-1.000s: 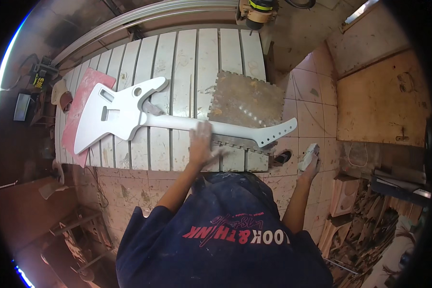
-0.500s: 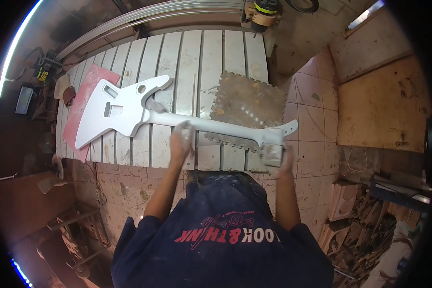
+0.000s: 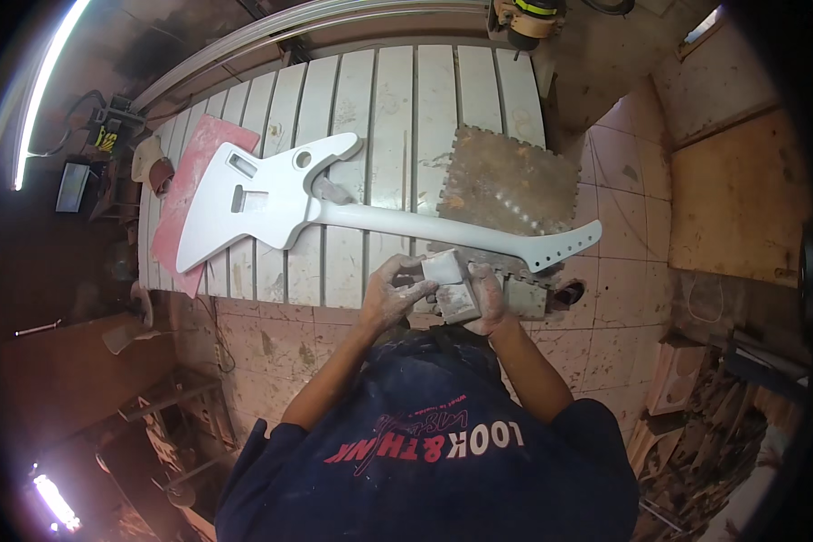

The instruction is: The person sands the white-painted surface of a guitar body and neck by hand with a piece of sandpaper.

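A white unpainted-looking electric guitar (image 3: 271,194) lies across the slatted table, its body at the left and its headstock (image 3: 565,246) at the right. In front of the neck, close to my torso, my right hand (image 3: 488,303) grips a dusty grey sanding block (image 3: 459,304). My left hand (image 3: 393,294) pinches a pale square pad (image 3: 443,267) at the block's upper left; whether the pad is fixed to the block I cannot tell. White dust coats my fingers. Neither hand touches the guitar.
Under the guitar body lies a pink sheet (image 3: 190,217); a brown foam mat (image 3: 515,176) is beneath the headstock end. A small greyish piece (image 3: 334,191) sits beside the neck joint. A machine with a metal rail (image 3: 244,50) runs behind the slatted table (image 3: 388,108). Wood scraps (image 3: 705,434) are piled at right.
Both hands have left the neck and headstock and come together nearer my body. My left hand now holds the pale pad at the block. The whole view has shifted slightly.
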The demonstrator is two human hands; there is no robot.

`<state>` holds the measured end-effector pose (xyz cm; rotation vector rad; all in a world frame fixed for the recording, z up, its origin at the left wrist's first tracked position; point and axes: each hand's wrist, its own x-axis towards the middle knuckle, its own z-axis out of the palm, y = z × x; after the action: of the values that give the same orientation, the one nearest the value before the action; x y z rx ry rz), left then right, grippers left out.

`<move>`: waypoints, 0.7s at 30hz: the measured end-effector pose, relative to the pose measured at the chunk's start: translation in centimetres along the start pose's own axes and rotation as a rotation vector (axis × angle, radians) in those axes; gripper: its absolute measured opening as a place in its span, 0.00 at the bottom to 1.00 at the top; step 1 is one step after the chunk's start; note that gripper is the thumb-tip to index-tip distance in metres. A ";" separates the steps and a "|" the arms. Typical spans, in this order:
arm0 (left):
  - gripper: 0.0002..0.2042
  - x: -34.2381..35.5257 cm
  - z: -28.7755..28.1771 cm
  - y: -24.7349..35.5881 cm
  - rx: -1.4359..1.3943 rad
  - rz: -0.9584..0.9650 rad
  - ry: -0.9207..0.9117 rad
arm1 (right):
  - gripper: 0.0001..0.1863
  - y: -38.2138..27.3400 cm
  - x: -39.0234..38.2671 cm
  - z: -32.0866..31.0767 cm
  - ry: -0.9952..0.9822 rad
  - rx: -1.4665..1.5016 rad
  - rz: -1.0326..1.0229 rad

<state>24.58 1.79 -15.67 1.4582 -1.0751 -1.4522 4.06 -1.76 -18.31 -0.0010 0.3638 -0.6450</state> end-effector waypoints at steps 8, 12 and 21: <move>0.19 2.0 -11.3 -3.5 -0.124 -0.026 -0.154 | 0.24 7.0 7.2 1.5 0.259 -0.487 -0.176; 0.25 5.5 -20.8 -4.2 0.750 0.394 -0.009 | 0.19 8.6 12.0 -1.1 0.727 -1.433 -0.807; 0.40 13.1 -29.4 -3.7 1.267 0.585 -0.142 | 0.22 16.8 23.5 0.9 1.350 -2.043 -0.992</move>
<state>53.88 -10.26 -22.68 1.5432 -2.4891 -0.3589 31.56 -2.21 -27.12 -1.8750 2.2899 -0.8776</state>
